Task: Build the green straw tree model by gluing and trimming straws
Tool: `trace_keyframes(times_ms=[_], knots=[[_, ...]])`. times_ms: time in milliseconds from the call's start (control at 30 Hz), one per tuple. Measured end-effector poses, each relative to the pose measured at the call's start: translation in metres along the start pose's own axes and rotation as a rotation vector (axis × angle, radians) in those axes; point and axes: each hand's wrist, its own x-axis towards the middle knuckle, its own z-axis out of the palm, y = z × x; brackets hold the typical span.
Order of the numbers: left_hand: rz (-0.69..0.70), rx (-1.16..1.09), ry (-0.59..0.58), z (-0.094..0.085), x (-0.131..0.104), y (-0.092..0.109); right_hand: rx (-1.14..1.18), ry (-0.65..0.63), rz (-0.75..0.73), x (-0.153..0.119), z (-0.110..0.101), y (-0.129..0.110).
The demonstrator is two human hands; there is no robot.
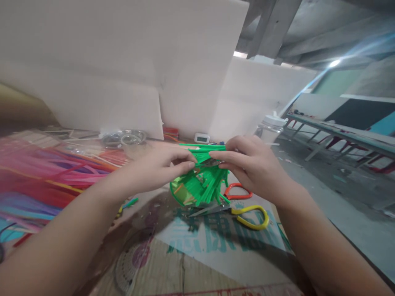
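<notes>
The green bundle [212,187] sits at centre, between your 2 hands. Your right hand [249,164] pinches it at 2 o'clock; your left hand [168,164] touches it at 10, whether gripping I cannot tell. Scissors [226,206] lie at 4 o'clock, coloured stems [70,176] at 9.

Dim, greyish light overall, with one small lamp [335,63] glaring at two o'clock and throwing a bluish streak aslant across that side. The pale boards [92,61] around eleven o'clock look muted and low in contrast. Soft, dark shadows lie on the tabletop [173,267] at five and seven o'clock. The coloured strips [61,168] at nine o'clock smear badly; the green bundle [212,185] near the centre reads clearer. Wide-angle stretching lengthens the forearms [317,234] at four and eight o'clock
</notes>
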Motion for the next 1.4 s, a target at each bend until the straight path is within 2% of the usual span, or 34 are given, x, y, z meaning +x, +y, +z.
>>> trace_keyframes(times_ms=[233,667,900,1400], knots=[[0.08,0.037,-0.003,0.0012,-0.0008,-0.0008,0.038,-0.046,-0.004,0.0007,-0.0042,-0.0021],[0.079,0.058,-0.014,-0.0001,-0.0029,0.0009,0.144,-0.022,-0.036,0.0029,-0.0027,-0.0011],[0.092,0.042,-0.015,0.0001,-0.0033,0.0007,0.19,-0.103,-0.002,0.0023,-0.0099,-0.0012],[0.095,0.034,-0.03,0.0013,-0.0022,0.0021,0.187,-0.061,-0.034,0.0029,-0.0036,-0.0029]])
